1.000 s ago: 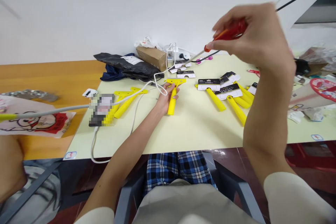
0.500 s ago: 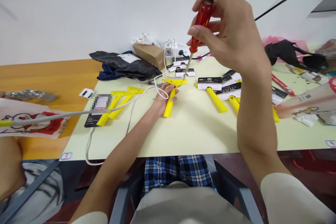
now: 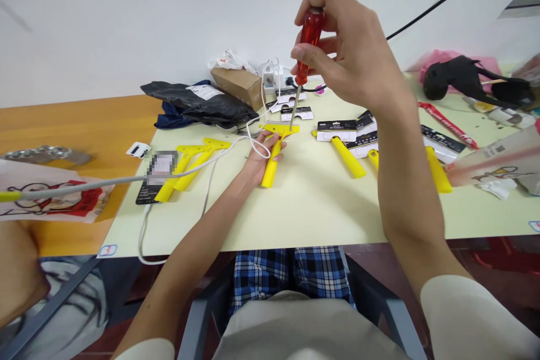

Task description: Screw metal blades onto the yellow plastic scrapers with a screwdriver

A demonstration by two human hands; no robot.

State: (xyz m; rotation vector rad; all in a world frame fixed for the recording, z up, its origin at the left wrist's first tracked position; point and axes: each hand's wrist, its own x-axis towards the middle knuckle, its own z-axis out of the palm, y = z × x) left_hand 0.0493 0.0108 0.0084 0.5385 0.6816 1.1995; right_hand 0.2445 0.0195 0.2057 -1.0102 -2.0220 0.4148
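Observation:
My left hand point(image 3: 254, 164) is closed around a yellow scraper point(image 3: 269, 173), its wide head pointing away from me. Up above the table, my right hand point(image 3: 352, 50) grips a screwdriver point(image 3: 311, 31) by its red handle. The screwdriver's shaft slants down, and its tip meets the right part of the scraper's head, at a screw spot. A white cable passes across my left fingers. Two more yellow scrapers point(image 3: 192, 166) lie to the left, partly over a phone-like black device point(image 3: 147, 194). On the right, several yellow scrapers point(image 3: 348, 158) lie with black-and-white cards point(image 3: 336, 130).
Behind my left hand are a black plastic parcel point(image 3: 202, 104), a cardboard box point(image 3: 240, 85) and a white power strip point(image 3: 273, 81). A white cable point(image 3: 126, 181) crosses the left side. A red strap point(image 3: 449, 126) and a printed bag point(image 3: 498, 160) are at right. Another person's leg shows at left.
My right hand has come slightly left and down with the screwdriver. Its tip has shifted from the far edge of the scraper's head onto the head. My left hand stays nearly still.

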